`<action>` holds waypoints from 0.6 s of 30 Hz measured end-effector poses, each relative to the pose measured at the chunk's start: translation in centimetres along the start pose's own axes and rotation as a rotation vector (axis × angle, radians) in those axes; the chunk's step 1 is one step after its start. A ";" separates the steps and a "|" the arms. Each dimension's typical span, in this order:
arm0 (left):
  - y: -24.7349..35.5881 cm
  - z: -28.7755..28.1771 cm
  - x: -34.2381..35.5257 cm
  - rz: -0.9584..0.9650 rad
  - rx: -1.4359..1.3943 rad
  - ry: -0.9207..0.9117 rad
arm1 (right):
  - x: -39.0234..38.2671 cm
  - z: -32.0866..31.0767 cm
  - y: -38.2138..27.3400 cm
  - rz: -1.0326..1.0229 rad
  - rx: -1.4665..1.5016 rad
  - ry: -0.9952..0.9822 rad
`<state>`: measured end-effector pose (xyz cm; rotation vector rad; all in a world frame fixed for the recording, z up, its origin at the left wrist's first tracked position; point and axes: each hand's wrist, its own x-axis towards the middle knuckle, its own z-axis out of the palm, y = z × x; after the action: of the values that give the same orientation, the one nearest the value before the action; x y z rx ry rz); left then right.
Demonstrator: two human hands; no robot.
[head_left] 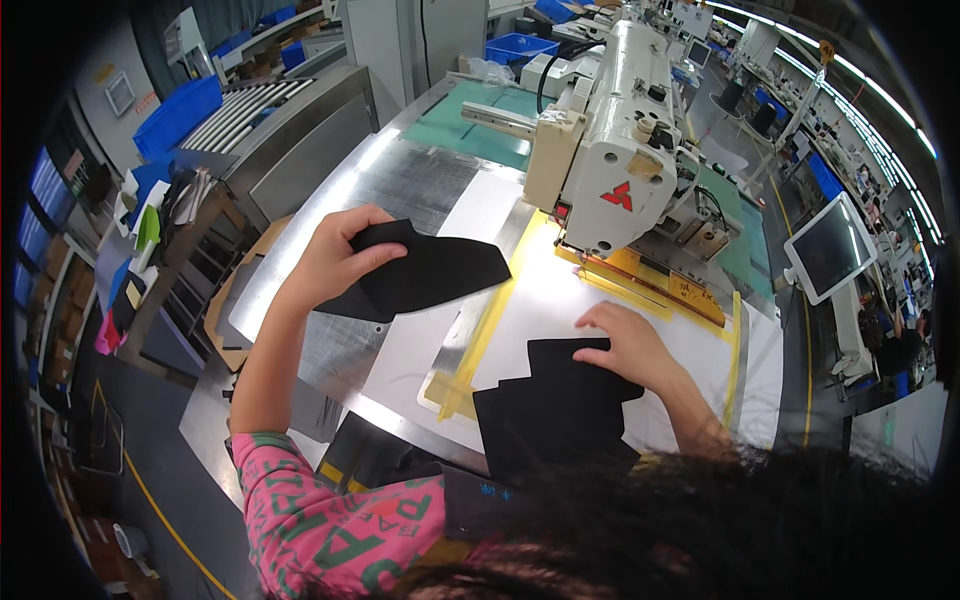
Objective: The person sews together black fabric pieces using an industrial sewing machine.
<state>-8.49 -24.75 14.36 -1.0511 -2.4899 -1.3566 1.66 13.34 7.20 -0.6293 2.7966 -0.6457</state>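
My left hand (346, 252) pinches a black cut fabric piece (450, 268) between thumb and fingers, over the left part of the metal table (345, 350). Part of another dark layer shows below that hand. At the right, my right hand (630, 345) is spread, its thumb over the top edge of several stepped black fabric pieces (555, 405) near the table's front edge. Between the hands lies a white sheet (515, 345) edged with yellow tape. Beyond my right hand, a yellow clamp bar (655, 288) sits beneath the white sewing machine head (615, 170).
The sewing machine rises over the far side of the table. A monitor (830, 245) stands at the right. A roller conveyor (245, 112), a blue bin (180, 115) and a shelf with coloured scraps (148, 230) are at the left. Another blue bin (520, 47) stands behind.
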 end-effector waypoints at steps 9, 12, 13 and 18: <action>-2.7 10.6 5.4 -0.291 -0.146 -0.374 | 4.0 3.5 0.0 -0.436 -0.226 0.876; -7.7 13.4 6.7 -0.324 0.047 -0.494 | 4.2 4.2 0.3 -0.555 -0.455 0.547; -8.6 14.1 7.2 -0.341 0.056 -0.503 | 4.7 5.1 1.4 -0.535 -0.457 0.552; -10.5 15.7 10.9 -0.314 0.235 -0.280 | 7.3 5.3 4.9 -0.484 -0.325 0.534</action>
<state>-19.87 -10.63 2.18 -0.8798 -3.0350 -0.9995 -5.04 12.06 -0.47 -1.4136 3.2990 -0.4902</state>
